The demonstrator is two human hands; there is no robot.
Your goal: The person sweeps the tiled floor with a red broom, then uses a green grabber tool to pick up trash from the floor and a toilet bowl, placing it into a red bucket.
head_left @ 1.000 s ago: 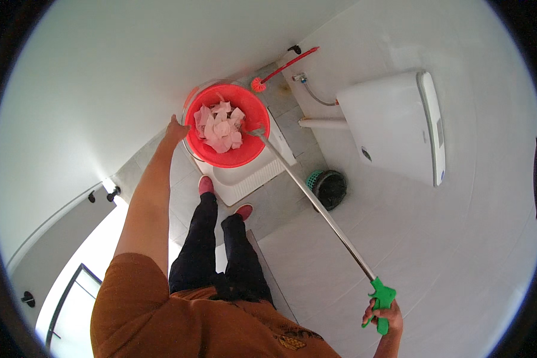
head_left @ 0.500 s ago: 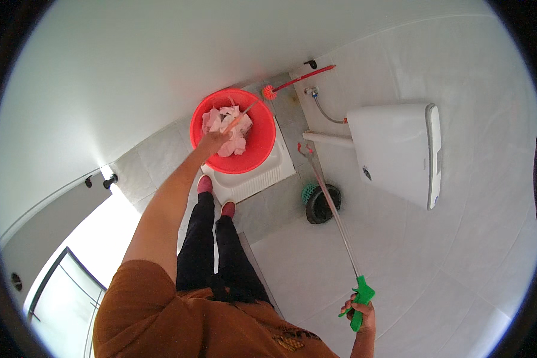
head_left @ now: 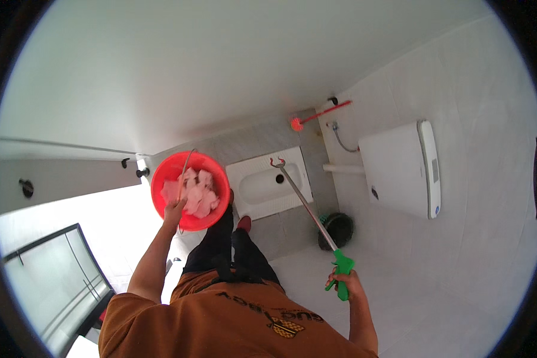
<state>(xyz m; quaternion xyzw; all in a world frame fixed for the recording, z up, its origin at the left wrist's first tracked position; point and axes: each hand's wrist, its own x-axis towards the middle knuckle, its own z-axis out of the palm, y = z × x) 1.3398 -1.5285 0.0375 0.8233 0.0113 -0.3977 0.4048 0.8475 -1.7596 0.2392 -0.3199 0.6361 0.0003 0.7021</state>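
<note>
My left hand [head_left: 174,212] is closed on the thin handle of a red bucket [head_left: 160,194], lifting it at the left, beside my legs. Crumpled pale-pink paper or cloth pieces [head_left: 198,194] lie inside the bucket. My right hand [head_left: 347,283] grips the green trigger handle of a long reacher grabber [head_left: 307,209]. Its red-tipped jaws are spread apart with nothing between them, in view above the white squat toilet [head_left: 253,191]. A bin with a black liner [head_left: 340,231] stands near the middle of the grabber's shaft.
A red toilet brush [head_left: 297,124] leans in the far corner. On the right wall hang a white cistern [head_left: 394,170], a thin hose [head_left: 343,142] and a white pipe [head_left: 345,169]. An open doorway is at the left, with a dark-framed glass panel [head_left: 59,280] beyond.
The red bucket has moved left, off the squat toilet, with my left hand on its handle. The grabber has swung left, its jaws now over the toilet. My view has shifted.
</note>
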